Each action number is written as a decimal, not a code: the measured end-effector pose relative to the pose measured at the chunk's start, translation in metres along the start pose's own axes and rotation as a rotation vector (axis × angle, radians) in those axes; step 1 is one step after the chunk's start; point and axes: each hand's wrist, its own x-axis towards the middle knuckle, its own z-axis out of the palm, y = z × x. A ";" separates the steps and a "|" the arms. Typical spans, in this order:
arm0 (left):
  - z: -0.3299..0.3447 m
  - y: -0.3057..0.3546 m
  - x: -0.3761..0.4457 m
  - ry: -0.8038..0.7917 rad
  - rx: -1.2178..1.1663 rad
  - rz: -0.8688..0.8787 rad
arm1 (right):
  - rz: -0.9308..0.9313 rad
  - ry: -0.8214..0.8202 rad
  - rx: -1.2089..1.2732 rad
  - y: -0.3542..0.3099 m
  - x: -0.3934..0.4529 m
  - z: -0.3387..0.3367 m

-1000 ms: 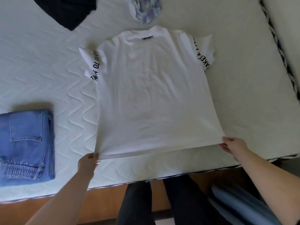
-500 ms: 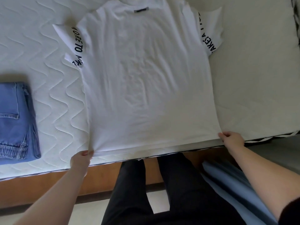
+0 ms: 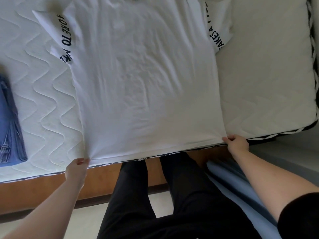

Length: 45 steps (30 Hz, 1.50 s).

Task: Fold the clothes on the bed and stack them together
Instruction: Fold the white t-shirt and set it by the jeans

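The white T-shirt (image 3: 145, 80) has slid toward the bed's edge; left hand (image 3: 77, 171) and right hand (image 3: 236, 143) pinch its hem corners (smoothing step); a sleeve fold likely comes next.

The t-shirt (image 3: 145, 80) loses its collar at the top edge. The folded jeans (image 3: 10, 125) run off the left edge, blurred. Sleeve lettering is partly hidden.

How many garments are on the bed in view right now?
2. The white T-shirt lies spread flat mid-bed, its hem corners pinched by the left hand and right hand. The folded jeans sit at the left edge. Others may lie beyond the frame.
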 end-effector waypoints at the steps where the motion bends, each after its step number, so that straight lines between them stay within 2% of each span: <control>1: 0.001 -0.002 0.000 -0.005 0.004 0.003 | 0.006 0.006 -0.001 0.000 -0.001 0.001; 6: 0.003 0.004 0.000 0.012 0.047 0.027 | 0.005 0.026 -0.018 -0.005 -0.004 0.003; 10: 0.004 0.029 -0.002 0.162 0.098 0.070 | -0.048 0.178 -0.039 -0.026 -0.015 0.006; 12: 0.006 0.046 -0.004 0.248 0.134 0.174 | -0.163 0.274 -0.003 -0.046 -0.021 0.009; 15: 0.015 0.079 -0.004 0.303 0.202 0.403 | -0.339 0.300 0.036 -0.085 -0.029 0.017; 20: 0.030 0.145 0.004 0.248 0.326 0.754 | -0.609 0.281 0.014 -0.170 -0.044 0.042; 25: 0.039 0.211 0.030 0.210 0.430 0.953 | -0.814 0.247 -0.028 -0.251 -0.056 0.071; 31: 0.033 0.270 0.076 0.220 0.497 0.984 | -1.007 0.178 -0.170 -0.326 -0.053 0.094; 34: 0.023 0.296 0.099 0.259 0.474 0.958 | -1.050 0.159 -0.225 -0.361 -0.049 0.105; 39: 0.017 0.337 0.138 0.265 0.531 1.014 | -1.152 0.141 -0.279 -0.425 -0.043 0.121; 45: 0.034 0.334 0.164 0.302 0.498 0.955 | -1.270 0.167 -0.315 -0.507 -0.042 0.136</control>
